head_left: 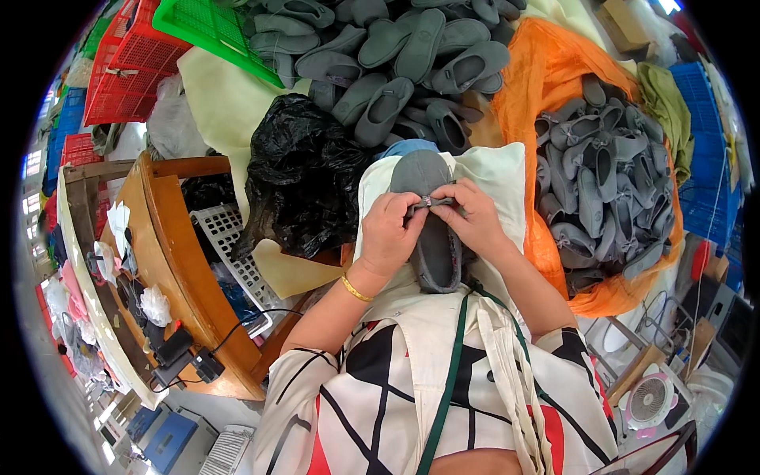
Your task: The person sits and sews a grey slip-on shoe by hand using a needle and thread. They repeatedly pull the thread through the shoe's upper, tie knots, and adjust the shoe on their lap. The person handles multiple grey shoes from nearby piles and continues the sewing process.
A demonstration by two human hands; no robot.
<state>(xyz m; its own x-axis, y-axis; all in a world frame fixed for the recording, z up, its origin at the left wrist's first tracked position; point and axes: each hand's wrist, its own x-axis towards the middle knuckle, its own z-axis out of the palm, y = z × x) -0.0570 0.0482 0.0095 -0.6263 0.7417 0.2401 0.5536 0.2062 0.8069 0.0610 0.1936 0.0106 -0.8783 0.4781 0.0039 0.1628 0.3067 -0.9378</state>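
A dark grey slip-on shoe (pixel 435 257) lies in front of me on a white cloth (pixel 503 170), its toe pointing away and its heel towards my body. My left hand (pixel 393 226) is closed on the shoe at the left of the opening's front edge. Opposite it, my right hand (pixel 473 215) pinches the same edge from the right. Between my fingertips sits a grey strip like a small bow with a tiny shiny piece (pixel 427 201) at its middle. My fingers hide part of the strip, so I cannot tell how it is fastened.
A heap of grey shoes (pixel 380 111) lies beyond my lap. To the right, an orange sack (pixel 534 222) holds many similar ones. A black plastic bag (pixel 305 170) and a wooden table (pixel 186 261) with cables stand left. Green (pixel 214 36) and red (pixel 138 63) crates are behind.
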